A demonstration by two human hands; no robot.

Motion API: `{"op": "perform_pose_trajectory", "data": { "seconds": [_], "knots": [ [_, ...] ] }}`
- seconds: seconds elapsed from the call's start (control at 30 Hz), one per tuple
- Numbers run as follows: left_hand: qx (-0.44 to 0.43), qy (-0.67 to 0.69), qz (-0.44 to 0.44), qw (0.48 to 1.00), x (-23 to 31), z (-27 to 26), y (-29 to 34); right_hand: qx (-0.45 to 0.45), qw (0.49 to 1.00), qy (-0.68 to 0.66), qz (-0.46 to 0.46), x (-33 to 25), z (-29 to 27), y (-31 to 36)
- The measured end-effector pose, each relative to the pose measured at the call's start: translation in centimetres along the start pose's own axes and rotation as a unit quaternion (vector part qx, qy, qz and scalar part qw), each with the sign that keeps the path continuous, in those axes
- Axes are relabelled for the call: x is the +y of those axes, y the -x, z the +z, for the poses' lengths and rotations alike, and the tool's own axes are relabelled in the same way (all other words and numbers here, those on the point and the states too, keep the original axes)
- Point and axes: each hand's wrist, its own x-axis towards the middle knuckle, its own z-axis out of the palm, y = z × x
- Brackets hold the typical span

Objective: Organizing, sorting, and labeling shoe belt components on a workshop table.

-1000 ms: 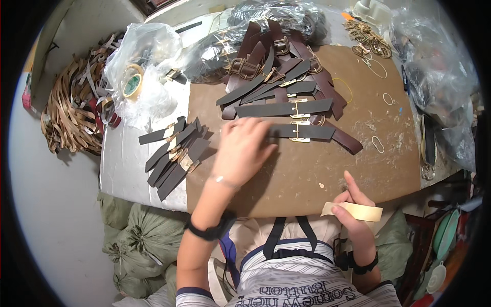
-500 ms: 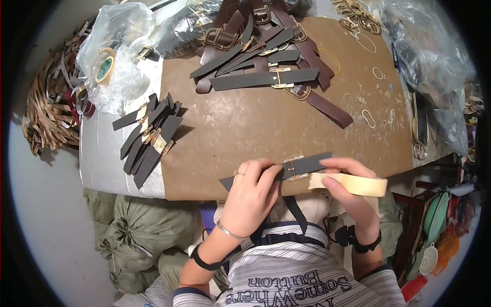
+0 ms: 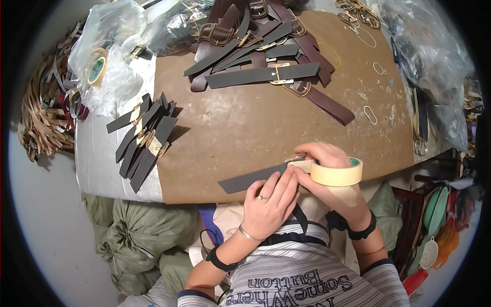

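Observation:
A dark grey strap (image 3: 250, 179) with one slanted end lies at the front edge of the brown work mat, its buckle (image 3: 294, 158) mostly covered by my fingers. My left hand (image 3: 271, 204) grips the strap's near edge, fingertips pressed together beside the buckle. In my right hand (image 3: 330, 166) is a roll of cream masking tape (image 3: 337, 175) with a green core. The tape's free end (image 3: 302, 165) reaches onto the strap at the buckle, where both hands' fingertips meet. The right end of the strap is hidden under my right hand.
Finished-looking buckled grey straps (image 3: 148, 138) are heaped at the left. Brown belts (image 3: 307, 51) with buckles pile up at the back, one grey strap (image 3: 240, 77) across them. Another tape roll (image 3: 97, 67) rests on clear plastic. Rubber bands (image 3: 370, 115) lie at right; green sacks (image 3: 148, 225) stand below.
My right hand has brought the tape roll leftward, and the tape end now touches the strap at the buckle. My left hand has shifted right and nearer to me, uncovering the strap's left part.

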Motion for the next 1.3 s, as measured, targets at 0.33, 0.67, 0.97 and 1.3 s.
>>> {"op": "perform_pose_trajectory", "data": {
  "seconds": [0.33,0.67,0.97,1.3],
  "knots": [
    [0.004,-0.082,-0.038,0.996,1.7,0.5,-0.6,0.055,0.993,0.087,-0.056,2.6,0.1,0.3],
    [0.057,0.12,-0.242,0.961,1.2,1.4,-5.9,0.092,0.985,0.119,-0.087,2.6,1.4,0.7],
    [0.062,0.136,-0.222,0.964,1.0,1.1,-5.6,0.249,0.961,-0.058,-0.105,4.6,0.9,5.2],
    [-0.059,0.256,-0.259,0.929,-1.5,-3.7,-6.0,0.312,0.927,-0.194,0.077,3.5,-0.5,6.1]
  ]
}}
